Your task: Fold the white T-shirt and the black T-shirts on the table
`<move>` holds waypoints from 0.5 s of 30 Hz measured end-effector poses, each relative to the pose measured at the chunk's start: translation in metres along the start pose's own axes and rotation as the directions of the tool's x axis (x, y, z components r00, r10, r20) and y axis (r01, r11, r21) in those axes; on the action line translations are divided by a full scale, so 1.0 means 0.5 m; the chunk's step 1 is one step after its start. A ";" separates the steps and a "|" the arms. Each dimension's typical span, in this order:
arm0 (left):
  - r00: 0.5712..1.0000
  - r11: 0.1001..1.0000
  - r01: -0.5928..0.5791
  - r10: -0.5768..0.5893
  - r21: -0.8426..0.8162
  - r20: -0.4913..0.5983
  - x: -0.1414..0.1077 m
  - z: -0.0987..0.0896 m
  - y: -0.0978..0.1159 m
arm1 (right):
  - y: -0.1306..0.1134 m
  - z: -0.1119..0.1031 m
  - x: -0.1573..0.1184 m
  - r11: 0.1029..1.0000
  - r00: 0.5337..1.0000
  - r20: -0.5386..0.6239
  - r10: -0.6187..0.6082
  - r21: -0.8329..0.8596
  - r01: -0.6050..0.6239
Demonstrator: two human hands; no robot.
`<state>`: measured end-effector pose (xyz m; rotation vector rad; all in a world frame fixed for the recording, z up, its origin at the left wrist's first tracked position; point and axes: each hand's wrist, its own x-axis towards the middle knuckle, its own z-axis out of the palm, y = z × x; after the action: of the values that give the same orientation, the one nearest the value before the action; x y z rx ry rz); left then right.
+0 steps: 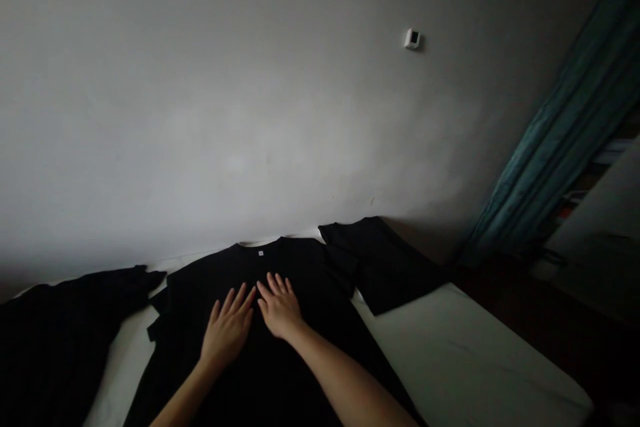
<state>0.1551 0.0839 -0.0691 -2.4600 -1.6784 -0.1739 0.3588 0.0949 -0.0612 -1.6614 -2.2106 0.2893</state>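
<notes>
A black T-shirt (300, 267) lies spread out with its neckline toward the wall and a small white label (261, 253) at the collar. My left hand (227, 327) rests on its chest area, palm down, fingers stretched and slightly apart. Close beside it, my right hand (279, 305) is also laid flat on the shirt with the fingers spread. The two hands nearly meet at the fingertips. Neither one grips the cloth. The shirt's lower part runs out of view at the bottom, partly behind my forearms.
Another black garment (60, 340) lies to the left, and a folded-looking black one (385, 263) to the right, against the wall. The pale marbled table (480, 360) ends at the right. A white device (413, 39) is on the wall (225, 113); a teal curtain (555, 127) hangs at right.
</notes>
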 end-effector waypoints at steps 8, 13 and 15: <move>0.979 0.971 0.164 -0.182 0.174 0.095 -0.091 -0.069 0.039 | -0.027 -0.043 -0.094 0.972 0.974 -0.058 0.217 -0.077 -0.222; 0.991 0.996 0.066 -0.072 0.059 0.115 -0.203 -0.059 0.045 | -0.043 -0.029 -0.219 0.998 0.998 0.027 0.063 0.001 -0.063; 0.985 0.995 0.095 -0.100 0.041 0.139 -0.265 -0.058 -0.007 | -0.003 -0.050 -0.270 0.974 0.976 0.008 0.219 -0.051 -0.219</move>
<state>0.1033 -0.0412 -0.0648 -2.4178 -1.8436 0.0175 0.4003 -0.0361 -0.0597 -1.9395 -2.0602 0.3051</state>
